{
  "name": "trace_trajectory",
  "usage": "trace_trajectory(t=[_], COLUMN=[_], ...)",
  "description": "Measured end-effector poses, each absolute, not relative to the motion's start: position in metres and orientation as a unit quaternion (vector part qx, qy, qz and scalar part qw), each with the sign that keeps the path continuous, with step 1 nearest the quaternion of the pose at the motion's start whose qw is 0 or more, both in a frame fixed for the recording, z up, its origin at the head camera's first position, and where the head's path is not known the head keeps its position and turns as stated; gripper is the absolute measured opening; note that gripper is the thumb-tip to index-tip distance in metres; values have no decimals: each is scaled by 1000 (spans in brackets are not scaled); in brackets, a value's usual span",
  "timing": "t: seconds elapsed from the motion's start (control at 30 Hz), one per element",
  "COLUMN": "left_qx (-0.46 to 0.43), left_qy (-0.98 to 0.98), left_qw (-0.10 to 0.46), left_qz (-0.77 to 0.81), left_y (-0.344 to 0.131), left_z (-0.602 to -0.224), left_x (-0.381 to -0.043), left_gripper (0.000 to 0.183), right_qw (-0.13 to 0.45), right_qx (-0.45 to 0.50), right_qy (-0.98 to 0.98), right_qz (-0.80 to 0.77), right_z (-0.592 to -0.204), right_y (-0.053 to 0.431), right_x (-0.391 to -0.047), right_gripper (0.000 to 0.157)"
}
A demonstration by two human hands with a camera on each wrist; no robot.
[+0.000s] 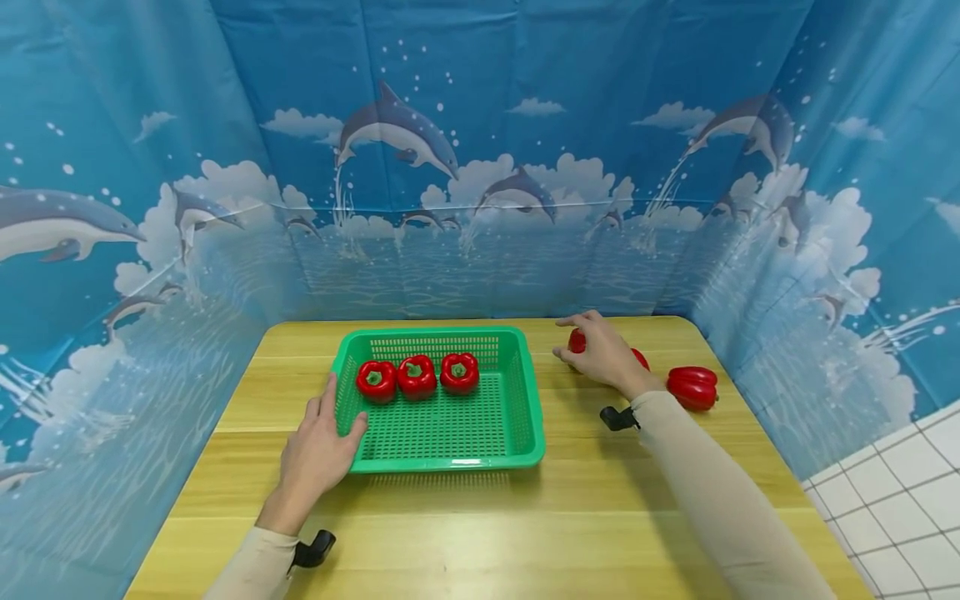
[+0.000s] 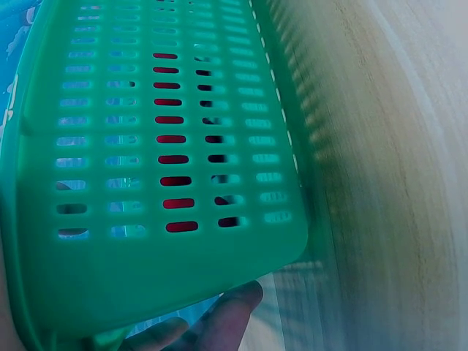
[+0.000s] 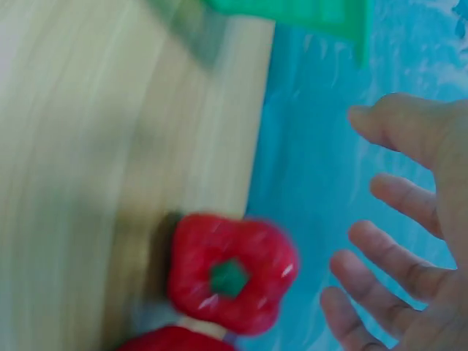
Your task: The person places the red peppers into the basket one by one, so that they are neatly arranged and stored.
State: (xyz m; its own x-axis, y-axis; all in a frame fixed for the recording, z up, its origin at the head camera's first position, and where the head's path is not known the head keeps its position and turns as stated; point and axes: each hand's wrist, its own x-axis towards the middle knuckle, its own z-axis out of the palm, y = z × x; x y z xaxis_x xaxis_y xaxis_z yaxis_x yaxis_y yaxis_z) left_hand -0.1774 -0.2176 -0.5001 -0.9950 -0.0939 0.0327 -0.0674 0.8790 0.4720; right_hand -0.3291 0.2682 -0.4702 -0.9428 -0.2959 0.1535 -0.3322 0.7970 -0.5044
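A green plastic basket (image 1: 467,462) with slotted walls rests on the wooden table. Three red bell peppers sit inside along its far left part, including one bell pepper (image 1: 459,372) with its stem up. At the basket's left side, my left hand (image 1: 318,446) grips the rim, thumb on top and fingers outside below it. My right hand (image 1: 603,354) hovers over a red bell pepper (image 3: 234,274) right of the basket, with fingers spread and nothing between them. Behind that hand, another bell pepper (image 1: 640,358) is mostly hidden. Farther right a bell pepper (image 1: 692,387) lies on its side.
The yellow wooden table (image 1: 465,533) ends at a blue dolphin-print curtain (image 1: 480,258) on the back and sides. White tiles (image 1: 885,492) show at the lower right. A small black wrist camera (image 1: 618,417) is strapped at each sleeve cuff.
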Motion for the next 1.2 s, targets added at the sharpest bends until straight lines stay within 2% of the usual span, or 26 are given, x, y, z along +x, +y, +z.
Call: trace_trajectory(t=[0.23,0.67,0.9,1.2], left_qx=[39,39,41,43], left_qy=[-969,-969,-969,-970], left_qw=[32,31,29,29], left_qz=[-242,-243,-240,-239], left_y=[-217,-215,-216,-217], left_z=[-499,-501,-502,-500], left_x=[-178,-177,-176,-175], left_gripper=[95,95,95,95], right_qw=[67,57,68,81], right_qx=[129,97,97,144], right_qy=[-962,-979,-978,-971], right_qz=[231,172,173,174], right_z=[-485,-511,-517,-522], right_y=[295,311,304,291], right_x=[-335,-337,-336,-337], right_gripper=[68,82,78,73])
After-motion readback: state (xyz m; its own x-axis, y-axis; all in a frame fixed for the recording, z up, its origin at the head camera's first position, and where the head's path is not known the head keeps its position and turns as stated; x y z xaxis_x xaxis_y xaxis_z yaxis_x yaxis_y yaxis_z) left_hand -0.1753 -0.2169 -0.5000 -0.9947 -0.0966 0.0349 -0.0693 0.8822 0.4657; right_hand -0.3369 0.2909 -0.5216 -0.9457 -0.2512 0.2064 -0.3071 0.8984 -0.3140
